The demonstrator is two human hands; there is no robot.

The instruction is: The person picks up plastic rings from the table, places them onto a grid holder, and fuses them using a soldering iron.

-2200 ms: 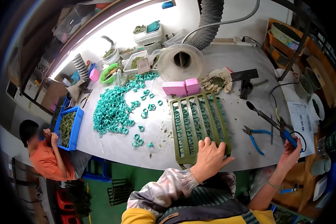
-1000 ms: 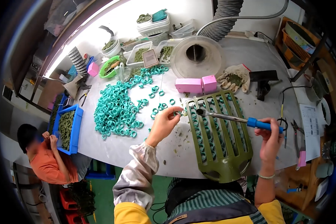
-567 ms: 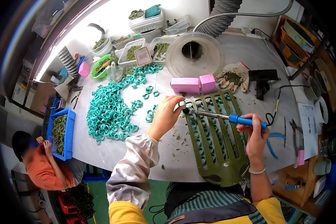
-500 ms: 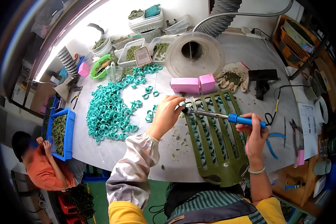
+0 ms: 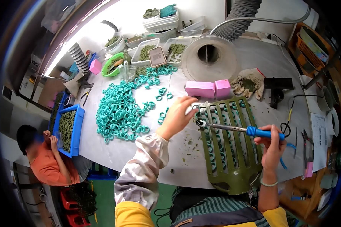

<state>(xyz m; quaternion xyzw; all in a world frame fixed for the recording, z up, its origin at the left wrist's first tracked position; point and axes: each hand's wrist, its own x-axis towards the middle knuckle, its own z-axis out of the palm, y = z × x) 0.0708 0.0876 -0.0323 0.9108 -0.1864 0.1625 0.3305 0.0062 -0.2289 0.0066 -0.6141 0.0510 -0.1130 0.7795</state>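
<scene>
The left hand [image 5: 177, 118] has its thumb and forefinger pinched together on a small ring-like piece [image 5: 196, 108] at the rack's far left corner. The right hand [image 5: 271, 148] has its fingers wrapped around a blue-handled tool [image 5: 264, 133], its dark tip just below that piece. The olive-green rack [image 5: 236, 183] lies at the counter's front edge, right of centre. Judging by the rings visible through its slots, much of it is filled; whether every place is taken is too small to tell. A large heap of teal rings [image 5: 117, 109] remains loose towards the counter's left edge.

Along the back edge of the counter [image 5: 140, 157] stand trays of green pieces [image 5: 146, 53] and a clear funnel [image 5: 191, 68] beneath a grey hose [image 5: 241, 22]. Beyond the left edge, a person in orange [image 5: 49, 166] sits beside a blue bin [image 5: 76, 130] above green floor [image 5: 113, 204].
</scene>
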